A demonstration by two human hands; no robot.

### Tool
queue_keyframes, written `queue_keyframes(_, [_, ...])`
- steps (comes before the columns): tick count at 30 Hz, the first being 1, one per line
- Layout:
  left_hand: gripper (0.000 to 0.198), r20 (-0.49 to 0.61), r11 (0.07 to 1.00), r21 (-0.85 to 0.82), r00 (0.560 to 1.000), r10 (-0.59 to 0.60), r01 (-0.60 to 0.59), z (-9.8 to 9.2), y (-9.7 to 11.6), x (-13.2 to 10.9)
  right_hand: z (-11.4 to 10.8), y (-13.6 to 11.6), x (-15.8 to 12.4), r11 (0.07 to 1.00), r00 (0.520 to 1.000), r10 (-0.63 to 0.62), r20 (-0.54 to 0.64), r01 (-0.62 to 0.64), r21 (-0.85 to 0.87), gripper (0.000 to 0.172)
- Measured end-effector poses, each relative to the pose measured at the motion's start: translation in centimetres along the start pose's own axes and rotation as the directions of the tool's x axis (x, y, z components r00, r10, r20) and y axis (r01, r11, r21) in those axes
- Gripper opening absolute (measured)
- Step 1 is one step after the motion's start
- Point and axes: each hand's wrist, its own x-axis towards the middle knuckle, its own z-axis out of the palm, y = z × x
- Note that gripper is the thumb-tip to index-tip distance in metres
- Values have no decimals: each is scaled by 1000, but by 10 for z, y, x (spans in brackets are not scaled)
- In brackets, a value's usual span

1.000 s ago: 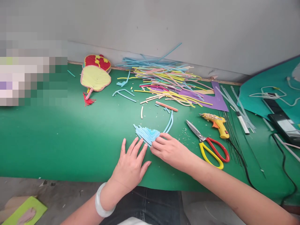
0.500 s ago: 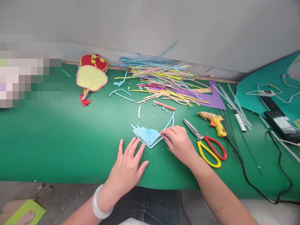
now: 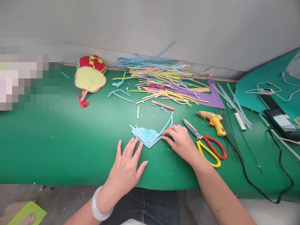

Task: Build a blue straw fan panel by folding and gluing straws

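Note:
A fan-shaped piece of light-blue pipe cleaners (image 3: 146,134), bent into nested V shapes, lies flat on the green table (image 3: 58,150). My left hand (image 3: 125,170) rests open beside it, fingers spread, fingertips at its lower left edge. At its right side, the thumb and index finger of my right hand (image 3: 179,142) pinch the outermost blue pipe cleaner (image 3: 157,141), which follows the V's lower edge. Another blue strip (image 3: 167,124) rises from the right side of the piece, past my right fingertips, in a narrow loop. Small blue clippings lie around the piece.
Scissors (image 3: 191,127) and a yellow glue gun (image 3: 217,125) lie right of my right hand, with a black cord (image 3: 245,175) trailing away. A pile of coloured pipe cleaners (image 3: 161,75) lies along the wall. Two finished fan-like crafts (image 3: 90,79) sit at the back left.
My right fingertips have shifted slightly to the right along the blue pipe cleaner. My left hand keeps its place at the piece. The whole view has shifted slightly.

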Motion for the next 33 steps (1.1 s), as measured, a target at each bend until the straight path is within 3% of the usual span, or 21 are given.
queue_keyframes(22, [56,-10,999,33,1000,-7,7,2,-1,0,3,2,2,1000,1000,11,-2,-11,13,8])
queue_keyframes(33, [63,-29,999,8,999,-37,38,1,1,0,1,5,2,997,996,29,-89,-22,71,11])
